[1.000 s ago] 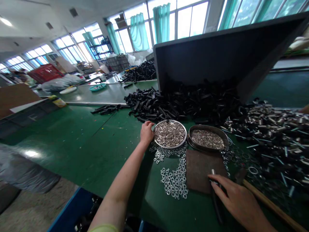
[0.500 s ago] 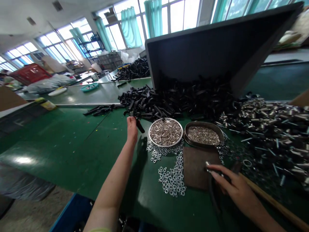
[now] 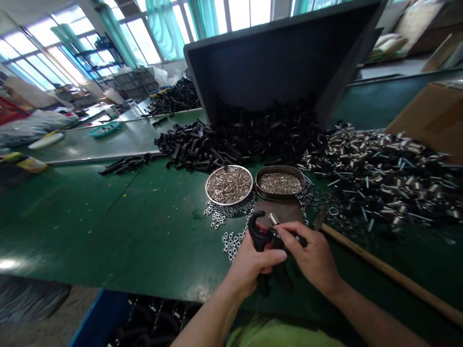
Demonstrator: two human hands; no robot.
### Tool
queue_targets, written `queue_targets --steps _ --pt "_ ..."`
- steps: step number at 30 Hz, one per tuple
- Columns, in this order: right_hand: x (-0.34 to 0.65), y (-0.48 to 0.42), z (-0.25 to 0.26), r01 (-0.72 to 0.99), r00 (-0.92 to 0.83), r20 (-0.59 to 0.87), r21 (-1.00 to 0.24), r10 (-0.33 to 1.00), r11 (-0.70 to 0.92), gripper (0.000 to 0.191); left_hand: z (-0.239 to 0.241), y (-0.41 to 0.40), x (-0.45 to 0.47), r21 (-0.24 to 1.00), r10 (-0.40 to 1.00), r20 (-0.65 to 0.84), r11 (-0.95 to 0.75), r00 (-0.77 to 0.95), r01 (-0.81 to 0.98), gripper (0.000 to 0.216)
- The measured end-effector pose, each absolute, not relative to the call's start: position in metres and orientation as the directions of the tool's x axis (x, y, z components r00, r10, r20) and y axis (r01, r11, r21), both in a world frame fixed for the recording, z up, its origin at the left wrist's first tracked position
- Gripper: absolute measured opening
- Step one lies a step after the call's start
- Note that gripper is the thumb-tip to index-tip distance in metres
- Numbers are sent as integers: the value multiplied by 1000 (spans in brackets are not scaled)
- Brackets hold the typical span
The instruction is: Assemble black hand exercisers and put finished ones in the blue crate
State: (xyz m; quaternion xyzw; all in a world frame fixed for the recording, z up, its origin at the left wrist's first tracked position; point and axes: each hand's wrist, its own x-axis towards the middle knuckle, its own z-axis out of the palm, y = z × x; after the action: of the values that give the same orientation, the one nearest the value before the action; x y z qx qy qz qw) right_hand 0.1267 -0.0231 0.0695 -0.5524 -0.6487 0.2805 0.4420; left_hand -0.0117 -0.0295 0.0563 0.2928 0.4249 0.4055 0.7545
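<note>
My left hand [image 3: 249, 265] is closed round a black hooked plastic handle [image 3: 257, 236], its curved end pointing up. Close beside it, my right hand [image 3: 313, 255] grips a dark rod-like part [image 3: 300, 239] with a silver threaded metal end [image 3: 273, 219]. The two parts meet or overlap between my hands; I cannot tell whether they are joined. Both hands are over the near edge of a brown metal plate [image 3: 294, 212]. Loose nuts [image 3: 230, 243] lie to the left of the plate, partly hidden by my left hand.
A round dish [image 3: 207, 189] of small pins and an oval tin [image 3: 257, 189] stand behind the plate. A wooden-handled hammer [image 3: 383, 271] lies at right. Behind are a grey bin [image 3: 267, 67], black handles [image 3: 195, 144] and metal-ended parts [image 3: 394, 178]. A blue crate [image 3: 88, 323] sits below.
My left hand has come back from the black pile with a black handle, to beside my right hand. My right hand has moved left, still holding its part. The view has turned right.
</note>
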Motion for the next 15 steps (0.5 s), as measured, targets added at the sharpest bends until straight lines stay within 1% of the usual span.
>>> queue_targets --steps 2,4,10,12,15 --pt "131 -25 70 509 -31 304 -815 952 277 17 60 -31 -8 813 846 -425 513 321 -274 62" --pt "136 -27 71 526 -63 323 -794 944 307 17 62 -32 -6 824 837 -432 518 335 -229 61" --pt "140 -34 74 546 -39 352 -776 935 315 16 64 -34 -6 828 852 -419 500 314 -252 61" --pt "140 -35 72 545 -69 345 -773 936 325 16 64 -34 -6 851 865 -401 474 302 -227 59" --pt "142 -34 68 532 -140 332 -770 933 353 20 62 -32 -4 895 899 -334 397 285 -202 61"
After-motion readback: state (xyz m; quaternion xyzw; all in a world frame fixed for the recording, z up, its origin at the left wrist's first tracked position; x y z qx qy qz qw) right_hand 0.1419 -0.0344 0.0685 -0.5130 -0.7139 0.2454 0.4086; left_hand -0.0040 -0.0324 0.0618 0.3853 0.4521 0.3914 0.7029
